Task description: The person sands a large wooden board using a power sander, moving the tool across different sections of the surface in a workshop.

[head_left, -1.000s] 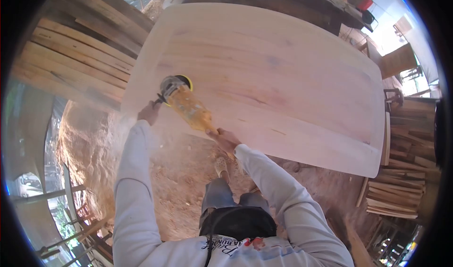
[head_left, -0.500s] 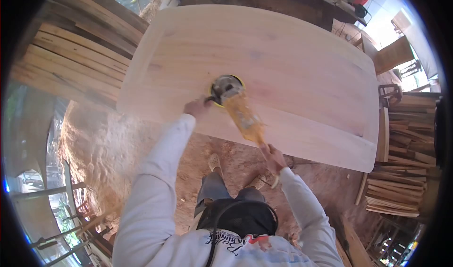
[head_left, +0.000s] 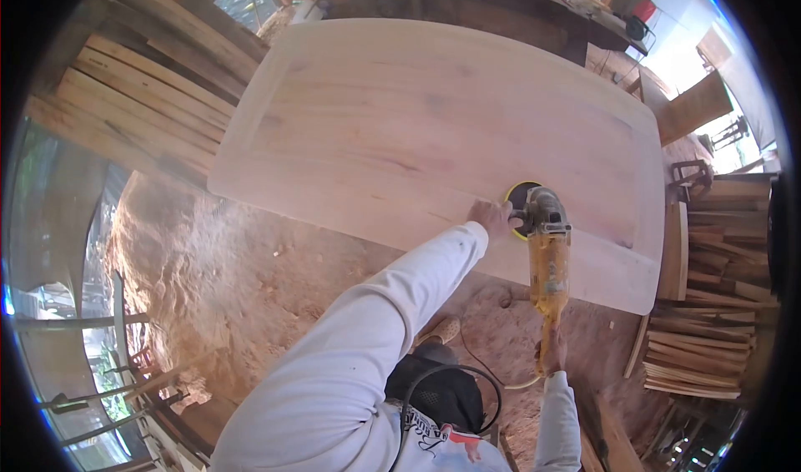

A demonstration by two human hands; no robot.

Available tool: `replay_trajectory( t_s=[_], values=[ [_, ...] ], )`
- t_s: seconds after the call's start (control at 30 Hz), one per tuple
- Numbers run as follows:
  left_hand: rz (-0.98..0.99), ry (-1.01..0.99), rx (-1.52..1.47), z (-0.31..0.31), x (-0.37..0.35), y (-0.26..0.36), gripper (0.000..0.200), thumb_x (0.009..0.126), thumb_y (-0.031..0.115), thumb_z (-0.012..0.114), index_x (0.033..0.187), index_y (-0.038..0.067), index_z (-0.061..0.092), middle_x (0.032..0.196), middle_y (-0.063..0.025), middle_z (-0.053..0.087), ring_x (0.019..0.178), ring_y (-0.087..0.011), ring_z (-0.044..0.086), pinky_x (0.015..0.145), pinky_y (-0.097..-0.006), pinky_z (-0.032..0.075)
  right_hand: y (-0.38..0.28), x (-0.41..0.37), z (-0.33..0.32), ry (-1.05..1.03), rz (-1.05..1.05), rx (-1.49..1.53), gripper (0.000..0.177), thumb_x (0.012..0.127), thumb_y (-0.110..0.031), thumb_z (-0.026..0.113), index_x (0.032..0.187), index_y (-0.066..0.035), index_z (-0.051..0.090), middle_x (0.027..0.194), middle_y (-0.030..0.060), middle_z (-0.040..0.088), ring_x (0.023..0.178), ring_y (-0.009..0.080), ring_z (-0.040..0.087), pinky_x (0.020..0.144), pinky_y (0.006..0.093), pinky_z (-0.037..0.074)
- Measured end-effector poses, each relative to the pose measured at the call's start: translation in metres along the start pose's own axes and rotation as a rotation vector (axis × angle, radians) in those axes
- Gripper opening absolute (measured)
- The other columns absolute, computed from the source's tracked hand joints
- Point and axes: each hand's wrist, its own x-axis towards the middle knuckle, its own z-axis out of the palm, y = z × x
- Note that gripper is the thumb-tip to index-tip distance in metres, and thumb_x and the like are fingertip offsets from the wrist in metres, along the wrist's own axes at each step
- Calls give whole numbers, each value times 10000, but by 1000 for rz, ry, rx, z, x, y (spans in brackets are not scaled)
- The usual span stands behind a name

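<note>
A yellow angle sander [head_left: 551,263] with a round, yellow-rimmed pad [head_left: 519,198] rests on a large pale wooden tabletop [head_left: 400,130], right of its middle and close to the near edge. My left hand [head_left: 492,219] is closed around the side handle by the sander's head. At the rear end of the tool, my right hand [head_left: 553,353] is wrapped round the grip, just beyond the tabletop's near edge. A cord [head_left: 521,383] trails from the back of the sander. Part of the pad is hidden under the metal head.
Long boards [head_left: 142,96] lie at the left. Stacked wood strips [head_left: 697,347] stand at the right, near a clamp-like metal piece [head_left: 691,174]. A dark workbench [head_left: 450,5] runs behind the tabletop. Sawdust [head_left: 192,263] covers the floor.
The sander has moved right and nearer to me across the tabletop, with both hands on it. It has turned to point more straight away from me.
</note>
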Motion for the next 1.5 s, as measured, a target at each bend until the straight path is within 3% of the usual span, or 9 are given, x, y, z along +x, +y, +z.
replay_trajectory(
  t_s=[0.13, 0.33, 0.37, 0.47, 0.67, 0.9, 0.97, 1.1, 1.5],
  values=[
    [-166, -75, -69, -57, -18, -50, 523, 979, 557, 518, 1162, 93, 674, 992, -188, 747, 979, -368, 713, 893, -509, 518, -40, 10, 54, -78, -17, -102, 532, 1027, -576, 518, 1133, -78, 674, 621, 11, 553, 475, 128, 529, 442, 298, 423],
    [-358, 16, -23, -116, -98, -221, 477, 1000, 535, 481, 1122, 120, 683, 980, -187, 740, 913, -395, 708, 843, -526, 531, -97, 5, 208, -283, -103, -400, 559, 1022, -574, 524, 1207, -63, 656, 700, 15, 582, 544, 109, 555, 488, 293, 441],
    [-365, 44, -11, -128, -120, -249, 488, 1005, 549, 469, 1125, 120, 670, 988, -184, 738, 902, -401, 707, 831, -526, 534, -72, 26, 236, -328, -187, -492, 628, 1016, -593, 504, 1286, -39, 624, 863, 144, 651, 776, 260, 629, 679, 390, 482],
    [-482, 32, 74, -147, -177, -350, 509, 1027, 570, 424, 1175, 115, 596, 981, -195, 726, 931, -407, 700, 826, -544, 528, -104, -2, 329, -404, -279, -737, 715, 1009, -598, 476, 1351, 20, 583, 1153, 328, 679, 1163, 478, 621, 991, 520, 468],
    [-711, 49, 83, -200, -280, -507, 525, 1044, 574, 373, 1176, 96, 548, 1042, -247, 710, 1011, -470, 664, 864, -586, 493, -153, -35, 503, -685, -326, -844, 764, 1000, -655, 426, 1291, 30, 597, 1115, 288, 706, 1080, 431, 678, 933, 511, 509],
    [-904, 120, 132, -237, -318, -643, 559, 1041, 580, 326, 1202, 83, 525, 1144, -276, 680, 1088, -486, 632, 926, -599, 458, -204, -34, 653, -726, -421, -894, 793, 973, -710, 404, 1254, -15, 663, 1137, 245, 717, 1122, 402, 673, 974, 496, 497],
    [-914, 117, 170, -245, -302, -656, 560, 1043, 579, 312, 1196, 81, 516, 1145, -285, 674, 1074, -488, 636, 926, -602, 457, -212, -23, 661, -696, -399, -894, 798, 969, -715, 404, 1253, -18, 667, 1148, 242, 715, 1140, 398, 665, 986, 486, 492],
    [-668, 93, 207, -226, -275, -653, 541, 1049, 568, 310, 1187, 85, 510, 1087, -284, 687, 1043, -484, 650, 887, -600, 480, -225, -10, 614, -699, -358, -840, 836, 952, -750, 406, 1262, -17, 661, 1148, 240, 714, 1140, 399, 662, 985, 473, 492],
    [-670, 110, 115, -141, -199, -365, 541, 1051, 570, 360, 1173, 74, 539, 990, -258, 710, 956, -462, 684, 852, -588, 501, -174, 18, 348, -578, -273, -821, 810, 955, -751, 416, 1212, -29, 680, 1009, 230, 728, 1031, 391, 692, 911, 476, 504]
  ],
)
